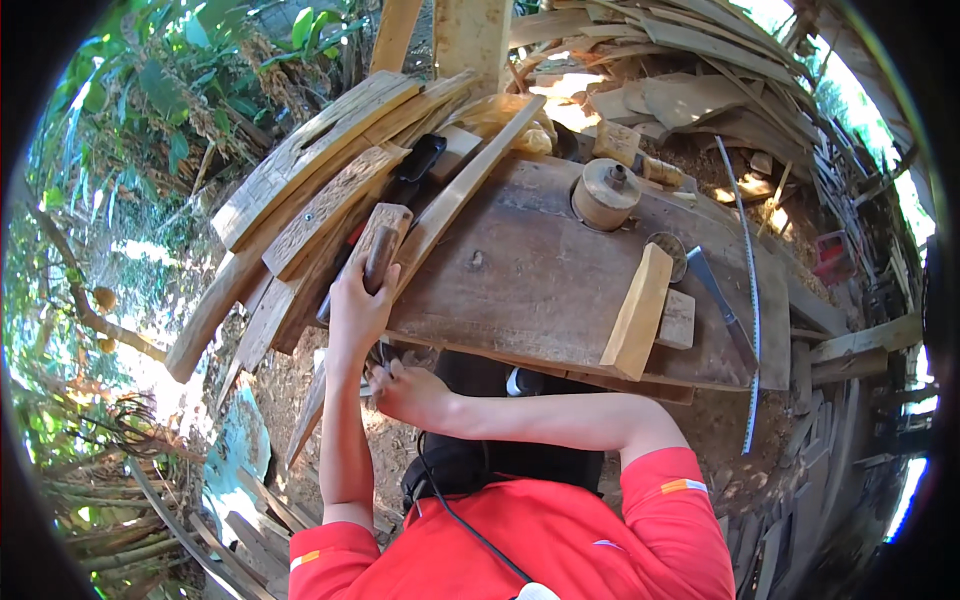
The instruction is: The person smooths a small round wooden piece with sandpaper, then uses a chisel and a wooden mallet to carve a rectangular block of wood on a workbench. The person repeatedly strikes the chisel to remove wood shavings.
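My left hand is closed round a dark brown rounded wooden handle at the left edge of the workbench. The handle lies against the end of a pale wooden block; whatever extends below it is hidden by my hand. Lower and slightly right, my right hand has its fingers curled together just off the bench's near edge. A small dark piece shows by those fingers, too little of it to name. Beside my left hand, a long wooden strip slants along the workbench.
Stacked planks crowd the left. On the bench stand a round wooden piece with a metal stem, a wooden wedge, a small block and a dark-handled blade. A metal ruler overhangs the near edge at right.
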